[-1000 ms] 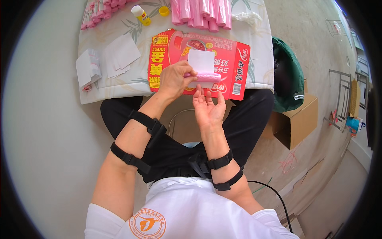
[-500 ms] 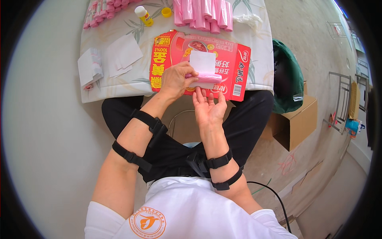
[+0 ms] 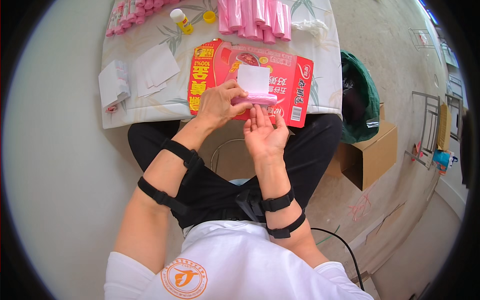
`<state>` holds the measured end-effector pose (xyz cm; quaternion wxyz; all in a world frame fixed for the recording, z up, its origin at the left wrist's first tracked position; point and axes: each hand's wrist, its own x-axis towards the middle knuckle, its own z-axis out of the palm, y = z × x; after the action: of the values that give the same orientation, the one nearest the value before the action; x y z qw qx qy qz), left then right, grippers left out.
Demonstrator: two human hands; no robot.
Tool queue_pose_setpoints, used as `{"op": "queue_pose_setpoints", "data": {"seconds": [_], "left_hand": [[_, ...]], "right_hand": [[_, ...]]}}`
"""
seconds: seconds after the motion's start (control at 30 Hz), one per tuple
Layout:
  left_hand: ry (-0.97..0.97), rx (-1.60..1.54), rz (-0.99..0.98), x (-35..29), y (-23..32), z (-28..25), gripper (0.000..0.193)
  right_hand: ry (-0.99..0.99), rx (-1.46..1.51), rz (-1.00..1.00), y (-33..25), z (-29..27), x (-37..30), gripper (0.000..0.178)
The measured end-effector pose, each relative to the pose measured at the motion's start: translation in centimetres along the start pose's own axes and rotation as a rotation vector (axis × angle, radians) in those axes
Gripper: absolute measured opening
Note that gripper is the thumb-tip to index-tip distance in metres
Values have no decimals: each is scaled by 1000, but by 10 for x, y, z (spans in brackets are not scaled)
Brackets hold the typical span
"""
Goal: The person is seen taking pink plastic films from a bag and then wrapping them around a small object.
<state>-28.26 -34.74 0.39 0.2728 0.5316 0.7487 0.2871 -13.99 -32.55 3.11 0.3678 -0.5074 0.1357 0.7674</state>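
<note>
A pink plastic roll (image 3: 261,99) lies crosswise on a white paper slip (image 3: 253,77), on top of a flattened red cardboard box (image 3: 295,82). My left hand (image 3: 218,104) pinches the roll's left end between thumb and fingers. Palm up, my right hand (image 3: 267,135) has its fingers stretched out, their tips at the near side of the roll. The far part of the slip lies flat beyond the roll. Whether the near edge of the slip is under my right fingertips, I cannot tell.
Pink rolls (image 3: 252,17) are piled at the table's far side, with more at the far left (image 3: 131,14). A glue stick (image 3: 181,21) stands near its yellow cap (image 3: 209,17). Loose white slips (image 3: 157,67) and a paper stack (image 3: 112,85) lie left. Right of the table are a green bag (image 3: 361,100) and a carton (image 3: 375,150).
My right fingertips have moved up against the roll's near side, and the white paper strip in front of it no longer shows. My left hand keeps hold of the roll's left end.
</note>
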Motion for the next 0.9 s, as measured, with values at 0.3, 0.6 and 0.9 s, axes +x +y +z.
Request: {"op": "queue_pose_setpoints", "data": {"seconds": [0.3, 0.6, 0.9], "left_hand": [[68, 106, 188, 0, -3, 5, 16], [0, -23, 142, 15, -10, 4, 12], [-292, 20, 70, 44, -9, -10, 12]], "right_hand": [[-115, -53, 13, -16, 0, 0, 55], [-944, -2043, -1940, -75, -6, 24, 39], [-913, -2180, -2002, -62, -8, 64, 43]]}}
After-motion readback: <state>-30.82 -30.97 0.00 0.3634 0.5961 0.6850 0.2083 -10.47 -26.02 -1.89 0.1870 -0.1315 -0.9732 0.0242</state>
